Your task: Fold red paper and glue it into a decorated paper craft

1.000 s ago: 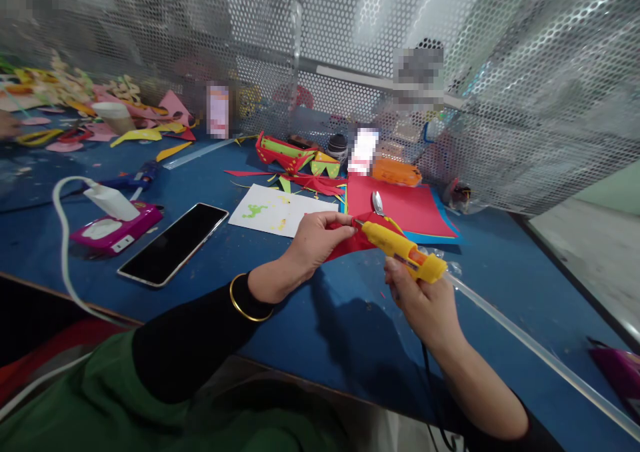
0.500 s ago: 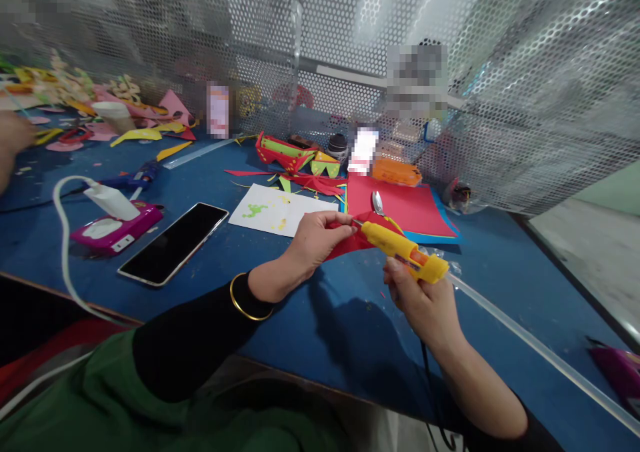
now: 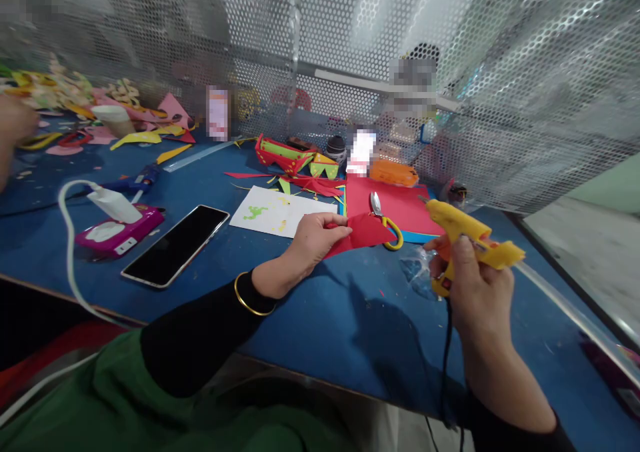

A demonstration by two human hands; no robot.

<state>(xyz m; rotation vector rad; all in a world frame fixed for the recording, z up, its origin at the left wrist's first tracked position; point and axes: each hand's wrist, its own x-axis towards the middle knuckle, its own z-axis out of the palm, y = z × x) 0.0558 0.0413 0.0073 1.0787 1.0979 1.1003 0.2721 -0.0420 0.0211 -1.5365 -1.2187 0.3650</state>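
Between the thumb and fingers of my left hand (image 3: 317, 242) is a piece of red paper (image 3: 369, 233), pinched at its left end. My right hand (image 3: 477, 292) grips a yellow glue gun (image 3: 460, 229), its nozzle pointing left and up, apart from the paper. A long clear glue stick (image 3: 565, 302) sticks out of the gun's back. Scissors (image 3: 393, 232) with yellow handles lie just behind the red paper, partly covered by it. Clear plastic wrap (image 3: 417, 269) is on the table left of the gun.
Red and blue sheets (image 3: 400, 202) lie behind my hands, near a white card (image 3: 260, 212) with glue spots and red-green paper glasses (image 3: 283, 155). Leftward are a phone (image 3: 175, 245), a purple power strip (image 3: 120, 232) and a blue glue gun (image 3: 135, 179). Another person's hand (image 3: 15, 125) is far left.
My right hand has drawn the glue gun away from the red paper, rightward. My left hand stays almost in place with the paper, which now shows more fully.
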